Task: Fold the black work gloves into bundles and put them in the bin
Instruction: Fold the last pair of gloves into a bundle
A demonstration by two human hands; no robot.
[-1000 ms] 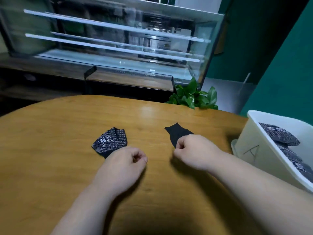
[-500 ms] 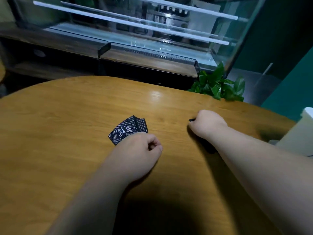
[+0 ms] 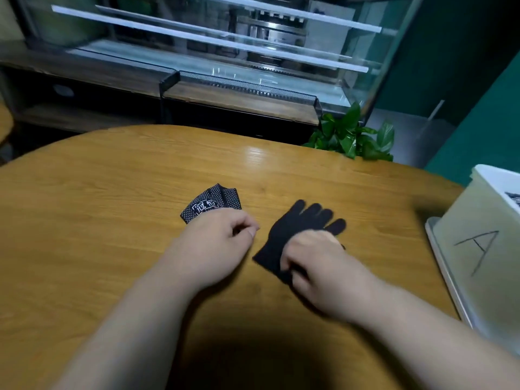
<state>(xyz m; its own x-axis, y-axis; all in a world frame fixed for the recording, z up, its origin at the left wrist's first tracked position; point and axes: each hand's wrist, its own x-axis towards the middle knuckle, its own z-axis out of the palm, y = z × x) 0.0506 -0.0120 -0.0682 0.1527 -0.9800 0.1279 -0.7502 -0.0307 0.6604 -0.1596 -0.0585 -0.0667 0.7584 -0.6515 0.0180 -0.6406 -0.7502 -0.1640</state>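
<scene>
Wooden table [image 3: 112, 220] fills the head view, with a glass display case [image 3: 225, 52] and a plant [image 3: 349, 136] behind it. A plain black glove [image 3: 301, 220] lies flat near the middle, and the right hand [image 3: 312, 257] grips its cuff end with curled fingers. The left hand [image 3: 213, 243] is curled over the near edge of a folded dotted glove [image 3: 211, 204]; whether it grips the glove is unclear. A white bin [image 3: 478, 220] marked A stands at the right edge.

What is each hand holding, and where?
Right hand pinches the plain black glove at its palm. Left hand covers one end of the dotted glove; grip unclear.
</scene>
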